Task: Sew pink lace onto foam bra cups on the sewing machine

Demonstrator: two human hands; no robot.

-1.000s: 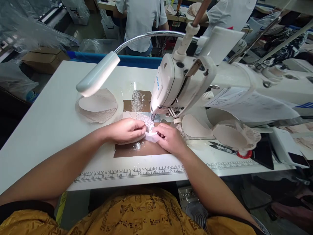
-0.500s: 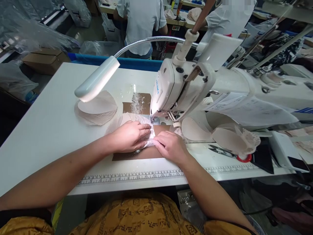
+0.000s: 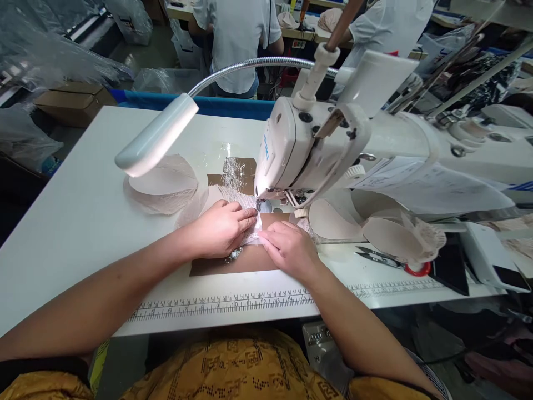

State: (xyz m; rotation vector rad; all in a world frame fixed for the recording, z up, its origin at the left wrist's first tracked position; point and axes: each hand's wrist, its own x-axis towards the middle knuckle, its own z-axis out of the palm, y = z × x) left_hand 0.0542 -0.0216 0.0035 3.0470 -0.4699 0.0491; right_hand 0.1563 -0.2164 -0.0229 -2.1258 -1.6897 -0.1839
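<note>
My left hand (image 3: 220,229) lies flat with fingers together on a pale lace piece (image 3: 233,197), pressing it toward the needle (image 3: 259,205) of the white sewing machine (image 3: 316,144). My right hand (image 3: 289,247) rests just right of it, fingers pressed on the near edge of the same lace piece. Both hands sit over a brown glossy patch (image 3: 233,264) on the white table (image 3: 83,211). The part of the lace under my palms is hidden.
A gooseneck lamp (image 3: 156,136) hangs over a stack of beige cups (image 3: 164,183) at left. More cups (image 3: 387,233), thread snips (image 3: 375,256) and a black phone (image 3: 452,266) lie right of the machine. A ruler strip (image 3: 225,304) edges the table. Two people stand behind.
Both hands have slid away from me toward the needle, carrying the lace piece under the machine head. More lace now shows beyond my left hand.
</note>
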